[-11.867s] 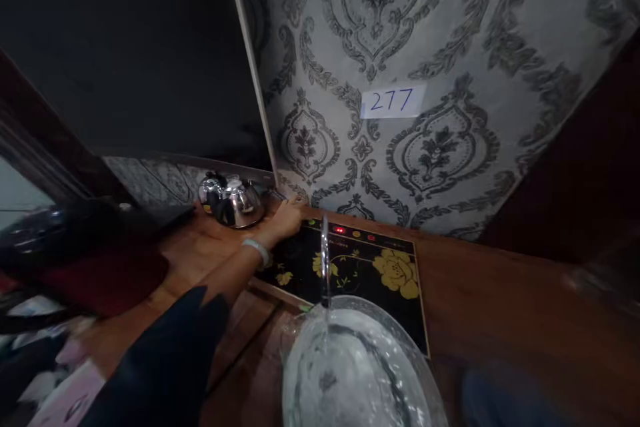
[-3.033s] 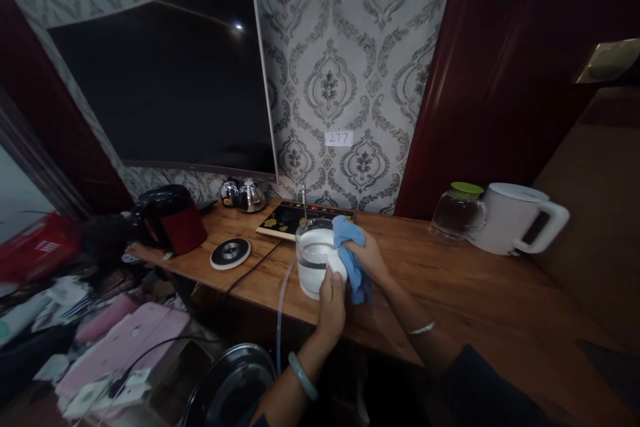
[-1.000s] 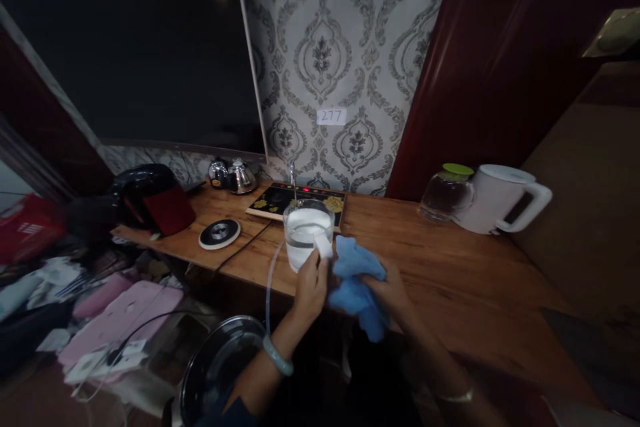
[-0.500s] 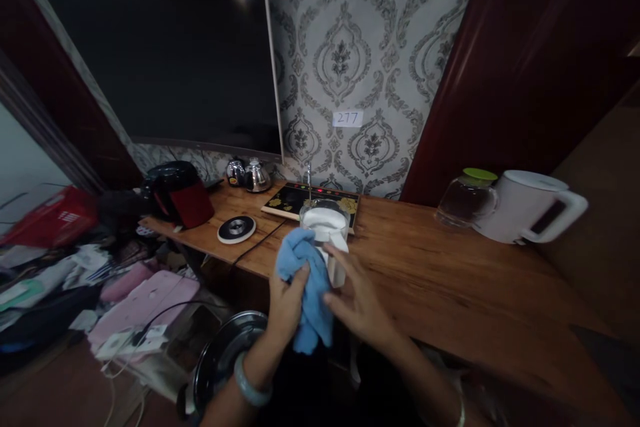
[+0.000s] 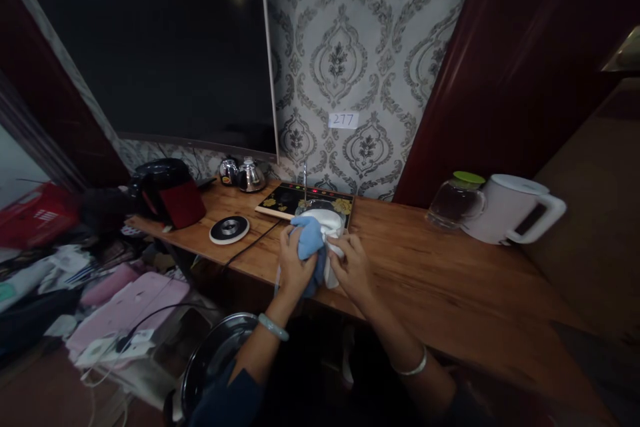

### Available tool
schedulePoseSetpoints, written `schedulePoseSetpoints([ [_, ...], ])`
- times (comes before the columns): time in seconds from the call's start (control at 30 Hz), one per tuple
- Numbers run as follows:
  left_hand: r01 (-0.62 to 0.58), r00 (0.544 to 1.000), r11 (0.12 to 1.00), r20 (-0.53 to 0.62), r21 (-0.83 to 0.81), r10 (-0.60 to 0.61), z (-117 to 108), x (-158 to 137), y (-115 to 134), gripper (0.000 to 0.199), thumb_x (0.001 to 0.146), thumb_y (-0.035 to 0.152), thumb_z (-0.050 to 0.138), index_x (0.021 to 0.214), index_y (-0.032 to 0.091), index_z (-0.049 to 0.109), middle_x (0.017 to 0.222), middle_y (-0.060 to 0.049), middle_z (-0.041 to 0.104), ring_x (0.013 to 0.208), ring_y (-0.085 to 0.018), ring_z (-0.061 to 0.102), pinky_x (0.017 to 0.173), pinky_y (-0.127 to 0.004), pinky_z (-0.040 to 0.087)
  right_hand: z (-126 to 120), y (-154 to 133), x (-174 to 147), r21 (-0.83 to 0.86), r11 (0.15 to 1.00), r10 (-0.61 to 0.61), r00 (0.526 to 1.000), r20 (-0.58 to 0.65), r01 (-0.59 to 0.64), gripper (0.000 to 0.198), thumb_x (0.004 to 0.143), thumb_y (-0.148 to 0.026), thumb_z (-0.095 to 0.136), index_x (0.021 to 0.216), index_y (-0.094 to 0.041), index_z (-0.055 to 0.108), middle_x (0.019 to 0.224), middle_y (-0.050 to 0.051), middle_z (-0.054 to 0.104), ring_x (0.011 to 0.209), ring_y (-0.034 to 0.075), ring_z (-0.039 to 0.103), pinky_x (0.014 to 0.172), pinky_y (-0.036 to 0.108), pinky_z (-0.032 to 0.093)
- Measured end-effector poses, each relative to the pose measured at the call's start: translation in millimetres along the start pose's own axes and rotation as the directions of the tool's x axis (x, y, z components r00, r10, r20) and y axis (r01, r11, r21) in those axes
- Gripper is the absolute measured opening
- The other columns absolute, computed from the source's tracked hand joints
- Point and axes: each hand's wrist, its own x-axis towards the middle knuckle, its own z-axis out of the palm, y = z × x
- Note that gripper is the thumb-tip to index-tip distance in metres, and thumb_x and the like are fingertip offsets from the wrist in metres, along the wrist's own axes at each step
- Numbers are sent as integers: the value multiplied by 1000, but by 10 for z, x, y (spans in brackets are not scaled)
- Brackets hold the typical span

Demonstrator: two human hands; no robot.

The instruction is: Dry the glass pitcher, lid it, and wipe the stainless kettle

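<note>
While the head view looks down over a wooden table [image 5: 450, 280], 2 hands work at 1 glass kettle [image 5: 327, 240] standing upright near the table's front edge, its long axis vertical and its white handle [image 5: 333, 265] turned toward the person. The left hand [image 5: 295, 267] is curled around 1 blue cloth [image 5: 310, 247], fingers pressed together against the kettle's left side with the cloth between palm and glass. The right hand [image 5: 353, 267] is closed on the white handle, fingers wrapped about it; the thumb is hidden. Each wrist carries 1 bangle: a pale green one [image 5: 273, 326] on the left, a thin silver one [image 5: 410, 365] on the right.

Just behind the kettle lies 1 black heating tray [image 5: 285, 201] with yellow flowers and small red lights, and 1 thin metal spout [image 5: 305, 177] rises from it above the kettle's mouth. Left of the tray sits 1 round kettle base [image 5: 229, 229], flat on the wood, with a dark cord running from it toward the table edge. Further back by the wall stand 2 small shiny metal pots [image 5: 243, 173], touching. 1 dark red and black appliance [image 5: 167, 192] sits at the table's left end. At the right end, well apart from the hands, stand 1 glass jug [image 5: 453, 203] with a green lid and, just beside it, 1 white electric kettle [image 5: 507, 217], handle pointing right. On the wall hang 1 dark screen [image 5: 150, 53] and 1 paper label [image 5: 343, 120] reading 277. Below the table edge lies 1 round metal lid [image 5: 215, 360].
</note>
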Motion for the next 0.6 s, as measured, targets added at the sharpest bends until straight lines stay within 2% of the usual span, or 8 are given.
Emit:
schedulePoseSetpoints([
  [0.13,83,997,989,13,-122,-82,-94,164,-32,31,75,17,63,106,21,65,103,-6,61,103,-23,58,95,-39,48,13,33,2,-5,1000,-12,999,-31,11,28,90,-20,53,111,-25,71,97,5,55,90,21,60,80,34,54],
  [0.23,192,981,956,59,-221,-184,-171,327,-66,28,73,22,66,101,20,67,100,-5,65,97,-23,62,92,-38,49,38,53,1,11,1000,-25,998,-55,25,29,90,-19,53,112,-25,71,97,5,55,88,21,61,78,35,55],
  [0.4,412,909,844,211,-343,-358,-263,632,-208,25,65,31,71,86,18,68,83,-2,70,80,-21,64,80,-35,51,77,78,-10,48,998,-43,996,-80,47,30,89,-19,54,114,-26,70,95,5,55,84,19,61,72,32,55],
  [0.5,496,866,797,255,-345,-429,-278,840,-313,24,59,33,74,77,17,69,74,-1,70,73,-20,63,73,-33,50,93,86,-17,57,998,-30,996,-85,35,30,90,-19,54,114,-26,70,95,5,56,84,19,62,71,31,55],
  [0.6,558,828,745,299,-365,-474,-259,1037,-464,26,53,31,77,74,16,72,73,-3,71,72,-22,65,72,-34,51,102,85,-16,89,995,-31,996,-84,39,30,90,-18,54,114,-25,70,95,5,59,85,19,63,73,31,55],
])
